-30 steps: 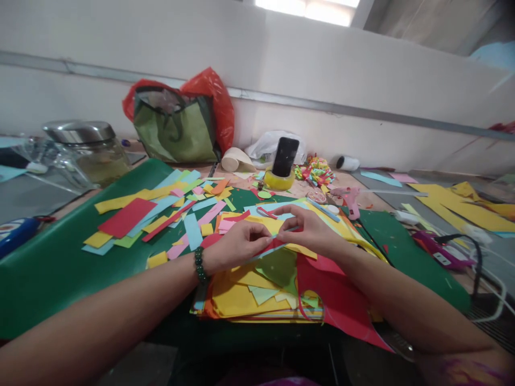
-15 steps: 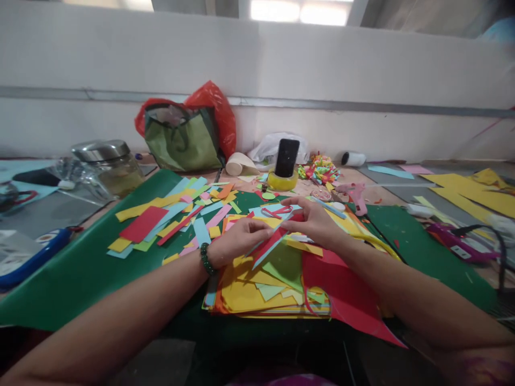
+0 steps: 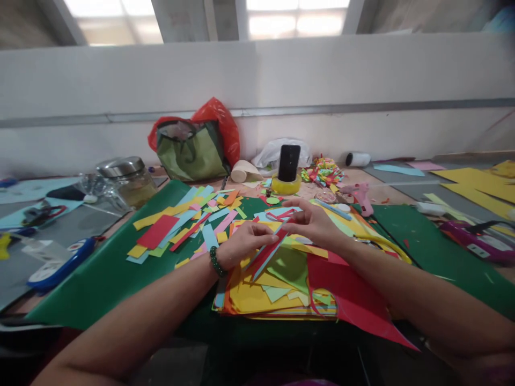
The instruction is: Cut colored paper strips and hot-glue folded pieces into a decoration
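Note:
A red and light-blue folded paper strip (image 3: 266, 258) slants between my hands above the paper pile. My left hand (image 3: 243, 244), with a dark green bead bracelet (image 3: 217, 262) at the wrist, pinches the strip's upper part between thumb and fingers. From the other side, my right hand (image 3: 311, 224) grips its top end, the fingers curled over it. Below lies a stack of coloured paper (image 3: 245, 295), mostly yellow on top, with green offcuts. A large red sheet (image 3: 358, 300) hangs over its right side, partly under my right forearm.
Cut paper strips (image 3: 161, 231) lie scattered on the green mat (image 3: 100, 279) at left. Behind stand a phone (image 3: 288, 162) on a yellow tape roll (image 3: 286, 185), a glass jar (image 3: 132, 187) and a green bag (image 3: 193, 153). A pink glue gun (image 3: 361, 197) rests at right.
The camera view has tilted up, so things sit lower and slightly further right. Both hands keep hold of the strip, whose two layers now show more apart at the lower end.

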`<state>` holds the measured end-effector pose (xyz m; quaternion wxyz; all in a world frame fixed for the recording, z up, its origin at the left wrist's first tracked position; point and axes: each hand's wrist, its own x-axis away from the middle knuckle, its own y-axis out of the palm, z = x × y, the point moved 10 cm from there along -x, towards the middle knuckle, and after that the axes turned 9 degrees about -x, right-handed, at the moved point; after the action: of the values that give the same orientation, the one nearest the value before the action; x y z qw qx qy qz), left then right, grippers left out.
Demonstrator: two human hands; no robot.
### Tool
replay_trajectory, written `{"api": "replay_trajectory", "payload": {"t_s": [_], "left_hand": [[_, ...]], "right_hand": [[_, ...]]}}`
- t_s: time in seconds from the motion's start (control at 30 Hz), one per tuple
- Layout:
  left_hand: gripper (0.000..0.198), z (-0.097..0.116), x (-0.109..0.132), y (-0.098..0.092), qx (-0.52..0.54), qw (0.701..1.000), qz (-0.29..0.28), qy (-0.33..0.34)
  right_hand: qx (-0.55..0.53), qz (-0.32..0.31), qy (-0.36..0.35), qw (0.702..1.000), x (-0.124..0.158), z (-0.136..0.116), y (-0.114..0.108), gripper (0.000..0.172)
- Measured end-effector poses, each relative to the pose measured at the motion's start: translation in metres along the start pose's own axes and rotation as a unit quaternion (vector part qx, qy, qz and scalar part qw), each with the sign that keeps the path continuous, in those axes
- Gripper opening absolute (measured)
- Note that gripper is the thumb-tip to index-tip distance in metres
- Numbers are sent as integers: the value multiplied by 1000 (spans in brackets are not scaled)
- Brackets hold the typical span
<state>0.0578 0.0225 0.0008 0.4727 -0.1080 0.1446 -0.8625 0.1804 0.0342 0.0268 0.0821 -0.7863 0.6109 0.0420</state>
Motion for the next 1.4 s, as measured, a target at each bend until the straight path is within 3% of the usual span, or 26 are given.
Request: {"api": "replay_trajectory", "payload": {"t_s": [0.2,0.33,0.47,0.63,0.77,0.97,1.17,1.4], "left_hand": [[41,-3,1,11,57,998,-36,-21],[41,-3,1,11,65,997,-26,-19],[44,-4,0,8,90,996,-14,-17],[44,1,-1,7,60,998,-15,5],[46,4,0,7,40,999,-2,9],[44,1,-2,9,64,998,-14,17],[37,0,-1,7,41,999,-11,20],[35,-2,1,9,79,997,-3,-15]], "right_hand": [[35,-3,-52,998,5,-4,10,46],[33,10,-66,997,5,-5,6,42],[-4,23,-45,999,0,-2,-1,53],[4,-48,-24,999,5,-3,18,68],[20,-69,-63,995,12,-14,26,84],[22,-8,-80,997,9,-9,14,51],[20,0,-119,993,11,-14,12,42],[108,12,-179,978,13,-19,13,40]]}}
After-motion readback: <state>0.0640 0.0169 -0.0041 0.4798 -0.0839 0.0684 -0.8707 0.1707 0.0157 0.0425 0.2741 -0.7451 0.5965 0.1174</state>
